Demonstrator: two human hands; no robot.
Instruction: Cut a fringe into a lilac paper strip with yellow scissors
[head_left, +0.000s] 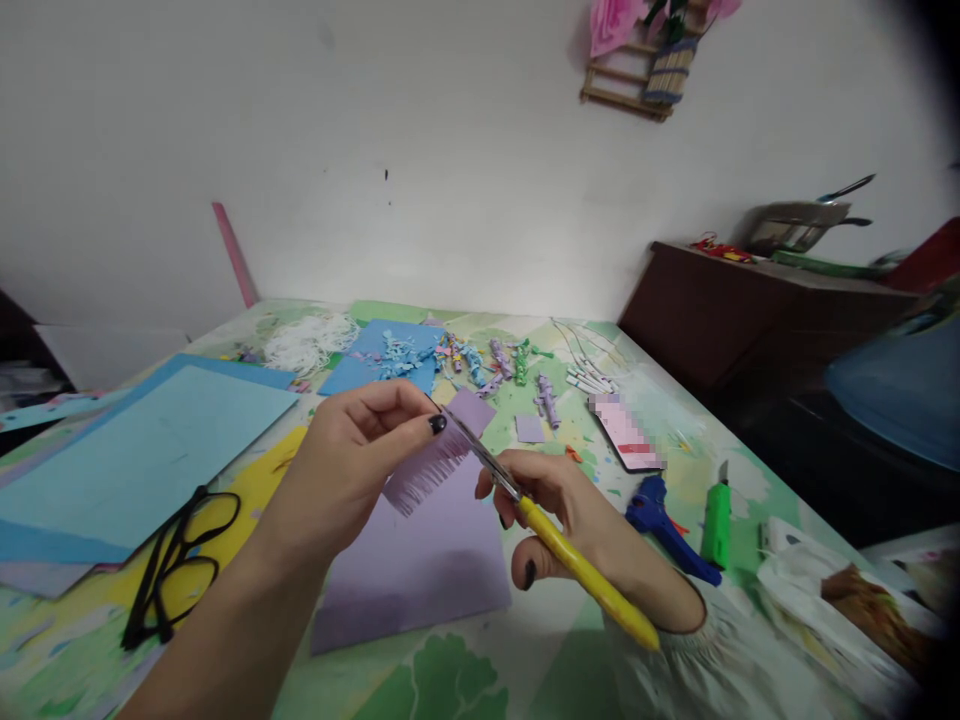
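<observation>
My left hand (352,465) pinches the upper edge of a purple paper strip (427,465), whose lower edge is cut into a thin fringe. In my right hand (555,505) are scissors with yellow handles (592,575). Their metal blades point up and left and lie against the strip, close to my left fingertips. Whether the blades are parted is hard to tell. Below the strip, a larger purple sheet (420,575) lies flat on the table. A small purple square (529,429) rests beyond my right hand.
Blue sheets (150,450) and black glasses (176,565) lie at the left. Blue scraps (405,355) and small paper rolls (547,400) are at the back. A phone (626,432), blue glue gun (664,525) and green cutter (717,525) lie right.
</observation>
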